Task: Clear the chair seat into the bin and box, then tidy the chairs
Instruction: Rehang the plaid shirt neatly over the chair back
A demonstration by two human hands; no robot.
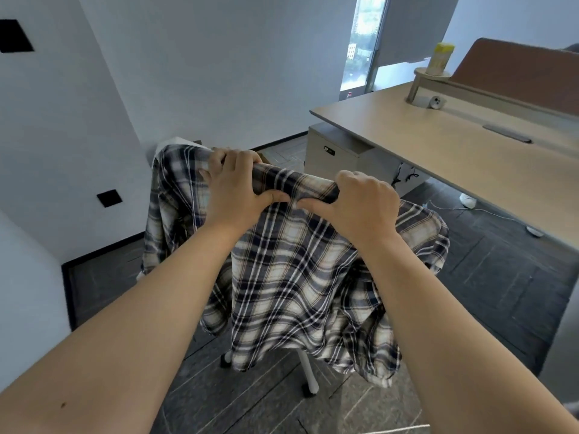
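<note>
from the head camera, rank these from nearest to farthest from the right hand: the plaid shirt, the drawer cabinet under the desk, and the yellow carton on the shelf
1. plaid shirt: held in the right hand on the chair back.
2. drawer cabinet: beyond the hand, under the desk edge.
3. yellow carton: far right, up on the desk shelf.

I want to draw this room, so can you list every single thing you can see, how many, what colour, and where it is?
Plaid cloth shirt: one, dark blue, white and tan checks, draped over the chair back and hanging down.
Office chair's white wheeled base: one chair, mostly hidden under the shirt, on the floor in the middle.
Light wooden desk: one, beige, right side.
Beige drawer cabinet: one, under the desk's near end.
Yellow carton: one, on a small raised shelf at the desk's far end.
Brown divider panel: one, behind the desk.
Black wall squares: two, on the left wall.
Left hand: one, grips the shirt-covered chair top.
Right hand: one, grips it beside the left.
</note>
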